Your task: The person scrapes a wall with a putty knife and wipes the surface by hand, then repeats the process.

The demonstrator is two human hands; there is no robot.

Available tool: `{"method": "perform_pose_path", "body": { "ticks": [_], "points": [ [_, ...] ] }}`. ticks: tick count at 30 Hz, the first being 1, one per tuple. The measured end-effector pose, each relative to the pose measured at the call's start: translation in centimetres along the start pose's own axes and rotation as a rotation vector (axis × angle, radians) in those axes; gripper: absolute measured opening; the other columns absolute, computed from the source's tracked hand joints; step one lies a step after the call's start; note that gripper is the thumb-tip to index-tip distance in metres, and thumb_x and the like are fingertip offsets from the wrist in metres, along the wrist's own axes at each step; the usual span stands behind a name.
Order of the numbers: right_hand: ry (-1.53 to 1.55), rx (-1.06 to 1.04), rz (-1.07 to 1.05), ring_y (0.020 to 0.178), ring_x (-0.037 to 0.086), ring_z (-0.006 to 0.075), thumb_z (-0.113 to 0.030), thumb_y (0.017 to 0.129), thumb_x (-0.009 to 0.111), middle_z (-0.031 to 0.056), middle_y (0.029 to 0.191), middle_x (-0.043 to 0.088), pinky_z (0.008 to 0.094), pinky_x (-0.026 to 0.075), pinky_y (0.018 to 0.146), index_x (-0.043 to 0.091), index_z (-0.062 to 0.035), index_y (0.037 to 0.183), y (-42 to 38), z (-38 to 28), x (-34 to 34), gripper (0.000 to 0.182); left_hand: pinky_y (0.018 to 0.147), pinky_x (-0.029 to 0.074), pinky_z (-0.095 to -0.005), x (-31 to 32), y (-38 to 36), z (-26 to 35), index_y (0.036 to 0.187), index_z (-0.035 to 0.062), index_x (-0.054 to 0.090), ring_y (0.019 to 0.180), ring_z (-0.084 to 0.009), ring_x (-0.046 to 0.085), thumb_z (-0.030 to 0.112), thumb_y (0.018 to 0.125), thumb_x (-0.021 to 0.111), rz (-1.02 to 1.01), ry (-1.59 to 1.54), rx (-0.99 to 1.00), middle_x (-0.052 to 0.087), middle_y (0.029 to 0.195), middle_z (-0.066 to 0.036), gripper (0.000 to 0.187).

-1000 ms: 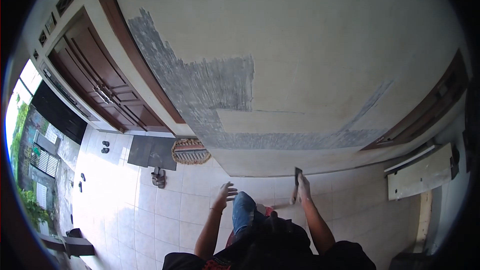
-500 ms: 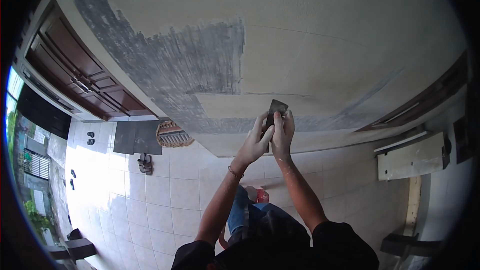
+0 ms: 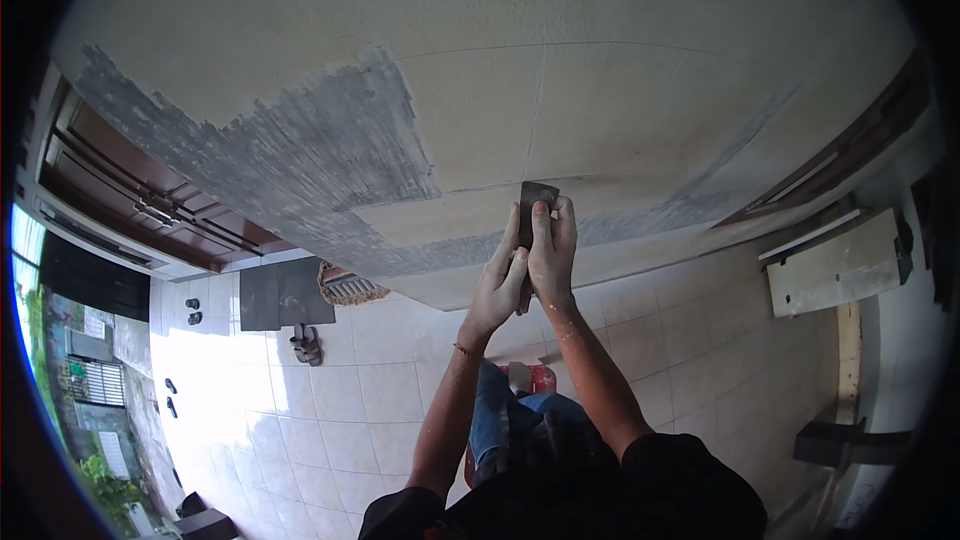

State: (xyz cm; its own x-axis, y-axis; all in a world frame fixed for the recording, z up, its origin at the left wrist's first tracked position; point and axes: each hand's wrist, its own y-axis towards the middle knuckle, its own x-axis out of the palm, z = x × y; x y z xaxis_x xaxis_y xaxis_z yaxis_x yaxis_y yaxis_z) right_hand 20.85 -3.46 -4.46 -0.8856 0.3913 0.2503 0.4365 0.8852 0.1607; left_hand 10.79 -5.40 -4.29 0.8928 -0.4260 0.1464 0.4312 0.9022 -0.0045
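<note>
While both hands are raised to the middle of the frame, the scraper sits clamped between them with its dark blade against the pale wall, just where the cream paint meets a grey, already stripped band. The right hand wraps the handle with fingers pressed up behind the blade, and the left hand closes around the same grip from the left side. To do this well, the blade probably wants a low angle to the surface and steady two-handed pressure — too steep and it may gouge the plaster. Short overlapping strokes toward the grey stripped patch at centre left would likely keep the edge even — the pencil-like lines on the wall could serve as a guide.
</note>
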Motion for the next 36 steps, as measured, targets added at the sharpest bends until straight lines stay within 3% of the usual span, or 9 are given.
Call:
{"method": "perform_pose_path", "body": {
  "ticks": [11, 18, 23, 28, 30, 33, 35, 36],
  "points": [
    [-0.018, -0.098, 0.017, 0.068, 0.050, 0.0037, -0.022, 0.103, 0.050, 0.0012, 0.083, 0.055, 0.0202, 0.041, 0.058, 0.044, -0.0047, 0.098, 0.5, 0.8, 0.6, 0.019, 0.042, 0.037, -0.0210, 0.4, 0.6, -2.5, 0.151, 0.0044, 0.028, 0.047, -0.0023, 0.042, 0.014, 0.104, 0.036, 0.184, 0.032, 0.103, 0.052, 0.069, 0.003, 0.049],
    [-0.076, -0.124, 0.015, 0.067, 0.049, 0.0036, -0.021, 0.103, 0.049, 0.0007, 0.082, 0.054, 0.0195, 0.040, 0.056, 0.042, -0.0046, 0.097, 1.2, -1.2, 1.0, 0.019, 0.046, 0.038, -0.0202, 0.6, 1.0, -1.4, 0.150, 0.0040, 0.032, 0.050, -0.0021, 0.042, 0.013, 0.103, 0.037, 0.197, 0.038, 0.135, 0.053, 0.069, 0.003, 0.048],
    [0.047, -0.102, -0.019, 0.065, 0.046, 0.0031, -0.021, 0.103, 0.049, -0.0002, 0.079, 0.052, 0.0200, 0.038, 0.055, 0.041, -0.0054, 0.094, 1.0, 0.8, 0.7, 0.020, 0.047, 0.038, -0.0203, 0.3, 1.0, -3.0, 0.150, 0.0049, 0.032, 0.050, -0.0018, 0.042, 0.011, 0.103, 0.038, 0.209, 0.076, 0.125, 0.052, 0.067, 0.003, 0.048],
    [-0.052, -0.210, 0.017, 0.067, 0.044, 0.0029, -0.021, 0.102, 0.051, -0.0011, 0.077, 0.050, 0.0210, 0.037, 0.056, 0.040, -0.0062, 0.090, 1.9, -2.8, 1.6, 0.022, 0.047, 0.038, -0.0212, 0.6, 1.1, 0.0, 0.149, 0.0040, 0.033, 0.050, -0.0029, 0.043, 0.012, 0.102, 0.038, 0.192, 0.077, 0.129, 0.053, 0.067, 0.002, 0.048],
    [-0.019, -0.150, 0.011, 0.067, 0.044, 0.0033, -0.022, 0.102, 0.052, -0.0011, 0.078, 0.050, 0.0214, 0.038, 0.056, 0.042, -0.0053, 0.091, 1.9, -2.9, 1.5, 0.022, 0.048, 0.039, -0.0215, 0.6, 1.4, 0.6, 0.149, 0.0026, 0.033, 0.051, -0.0035, 0.044, 0.014, 0.102, 0.038, 0.182, 0.033, 0.132, 0.054, 0.069, 0.001, 0.048],
    [0.005, -0.113, -0.023, 0.067, 0.044, 0.0031, -0.023, 0.101, 0.052, -0.0010, 0.079, 0.051, 0.0211, 0.038, 0.056, 0.043, -0.0049, 0.092, 1.4, 0.1, 0.5, 0.023, 0.050, 0.040, -0.0217, 0.9, 0.9, -2.8, 0.148, 0.0011, 0.035, 0.052, -0.0042, 0.047, 0.014, 0.102, 0.039, 0.252, 0.081, 0.142, 0.056, 0.070, 0.000, 0.047],
    [0.057, -0.093, -0.046, 0.067, 0.045, 0.0030, -0.024, 0.101, 0.053, -0.0010, 0.079, 0.051, 0.0207, 0.039, 0.057, 0.044, -0.0048, 0.093, 1.1, 1.8, 0.2, 0.023, 0.051, 0.040, -0.0217, 0.2, 2.3, -6.5, 0.148, 0.0009, 0.033, 0.053, -0.0045, 0.047, 0.015, 0.102, 0.039, 0.317, 0.302, 0.462, 0.056, 0.071, 0.000, 0.048],
    [0.018, -0.123, -0.036, 0.064, 0.045, 0.0025, -0.025, 0.101, 0.053, -0.0013, 0.076, 0.051, 0.0207, 0.038, 0.054, 0.044, -0.0049, 0.092, 1.3, 1.4, 0.3, 0.024, 0.049, 0.040, -0.0213, 0.2, 2.5, -5.7, 0.149, 0.0014, 0.032, 0.052, -0.0040, 0.047, 0.014, 0.103, 0.039, 0.300, 0.300, 0.482, 0.056, 0.071, 0.000, 0.049]
  ]
}}
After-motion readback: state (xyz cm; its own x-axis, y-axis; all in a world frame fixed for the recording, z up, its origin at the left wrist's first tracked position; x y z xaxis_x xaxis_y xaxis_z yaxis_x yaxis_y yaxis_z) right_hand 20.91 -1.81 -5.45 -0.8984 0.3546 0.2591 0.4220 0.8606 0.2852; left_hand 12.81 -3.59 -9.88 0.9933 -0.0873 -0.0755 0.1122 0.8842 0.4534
